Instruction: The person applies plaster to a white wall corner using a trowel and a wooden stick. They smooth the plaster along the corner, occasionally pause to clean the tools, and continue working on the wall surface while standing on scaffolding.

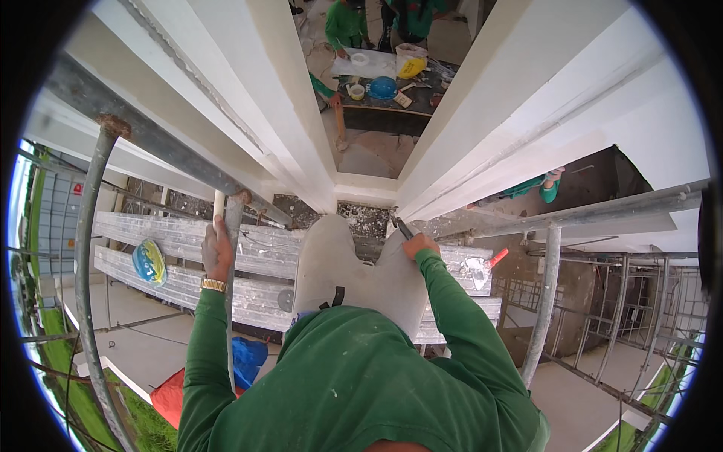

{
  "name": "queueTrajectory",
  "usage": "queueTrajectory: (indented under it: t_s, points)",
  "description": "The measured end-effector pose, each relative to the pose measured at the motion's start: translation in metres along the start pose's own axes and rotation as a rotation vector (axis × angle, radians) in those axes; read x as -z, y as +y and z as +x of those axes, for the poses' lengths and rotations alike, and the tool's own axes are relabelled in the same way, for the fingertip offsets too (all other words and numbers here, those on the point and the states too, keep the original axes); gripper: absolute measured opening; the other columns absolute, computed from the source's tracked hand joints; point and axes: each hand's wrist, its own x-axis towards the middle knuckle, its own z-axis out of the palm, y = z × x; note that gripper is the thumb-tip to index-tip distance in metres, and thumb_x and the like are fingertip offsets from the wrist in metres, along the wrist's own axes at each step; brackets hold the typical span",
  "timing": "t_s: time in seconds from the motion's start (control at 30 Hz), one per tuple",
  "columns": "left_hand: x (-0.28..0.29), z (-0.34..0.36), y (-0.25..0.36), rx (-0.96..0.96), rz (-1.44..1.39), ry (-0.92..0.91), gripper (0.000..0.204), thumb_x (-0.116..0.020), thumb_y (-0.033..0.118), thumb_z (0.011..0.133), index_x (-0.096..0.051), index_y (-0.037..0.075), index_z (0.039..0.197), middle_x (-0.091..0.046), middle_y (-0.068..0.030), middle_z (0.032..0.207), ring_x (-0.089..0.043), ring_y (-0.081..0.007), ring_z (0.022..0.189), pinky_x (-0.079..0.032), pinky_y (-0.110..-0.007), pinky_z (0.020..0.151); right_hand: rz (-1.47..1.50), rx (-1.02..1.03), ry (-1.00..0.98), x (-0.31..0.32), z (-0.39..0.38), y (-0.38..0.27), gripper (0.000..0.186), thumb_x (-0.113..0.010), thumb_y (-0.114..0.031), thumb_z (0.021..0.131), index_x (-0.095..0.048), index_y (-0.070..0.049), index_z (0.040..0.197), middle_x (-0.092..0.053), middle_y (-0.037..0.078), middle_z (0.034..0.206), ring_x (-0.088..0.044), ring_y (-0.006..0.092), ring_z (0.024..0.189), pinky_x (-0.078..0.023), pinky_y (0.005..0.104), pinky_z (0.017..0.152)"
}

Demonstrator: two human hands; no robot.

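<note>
My right hand (419, 245) is closed round the handle of a dark, narrow hand tool (404, 228), perhaps a scraper. The tool's tip points at the foot of the white column (482, 143) on the right; its exact end is too small to make out. My left hand (217, 252), with a watch at the wrist, is closed beside an upright scaffold tube (233, 218). A pale rod (219, 202) sticks up out of that grip; its lower part is hidden. My knees are bent over the metal planks (260, 260), close to the white ledge (367, 181).
A blue and yellow bowl (149, 262) rests on the planks at left. To the right lies a red-handled trowel (497, 258) with white paste. Scaffold tubes (547, 294) flank me. Through the opening are people at a dark table (384, 120); another person's green sleeve (548, 191) shows at right.
</note>
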Motion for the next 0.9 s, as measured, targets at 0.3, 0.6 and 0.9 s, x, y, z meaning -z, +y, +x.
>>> queueTrajectory:
  t_s: [0.3, 0.6, 0.9]
  points:
    - [0.0, 0.0, -0.002, 0.001, 0.011, 0.023, 0.07, -0.03, 0.057, 0.106, -0.062, -0.004, 0.104, -0.066, -0.0345, 0.096, -0.06, -0.0552, 0.096, -0.043, -0.059, 0.082, -0.009, -0.008, -0.019, -0.007, 0.007, 0.004, 0.057, -0.063, -0.048, 0.085, -0.071, -0.004, 0.121, -0.068, 0.02, 0.127, -0.064, 0.0364, 0.119, -0.05, 0.0442, 0.103]
    - [0.001, 0.0, 0.001, 0.035, 0.029, -0.023, 0.073, -0.028, 0.06, 0.106, -0.061, -0.006, 0.108, -0.064, -0.0351, 0.102, -0.058, -0.0546, 0.101, -0.044, -0.056, 0.087, 0.001, -0.009, -0.025, -0.005, 0.009, 0.007, 0.058, -0.063, -0.047, 0.084, -0.071, -0.003, 0.121, -0.068, 0.021, 0.126, -0.065, 0.0365, 0.119, -0.05, 0.044, 0.102]
    - [0.001, -0.001, 0.003, 0.022, 0.021, 0.01, 0.07, -0.03, 0.06, 0.105, -0.061, -0.003, 0.106, -0.065, -0.0357, 0.096, -0.06, -0.0566, 0.096, -0.043, -0.061, 0.082, -0.011, -0.05, -0.01, -0.007, 0.014, 0.003, 0.053, -0.059, -0.039, 0.083, -0.071, -0.004, 0.122, -0.068, 0.021, 0.126, -0.065, 0.0378, 0.118, -0.05, 0.0436, 0.102]
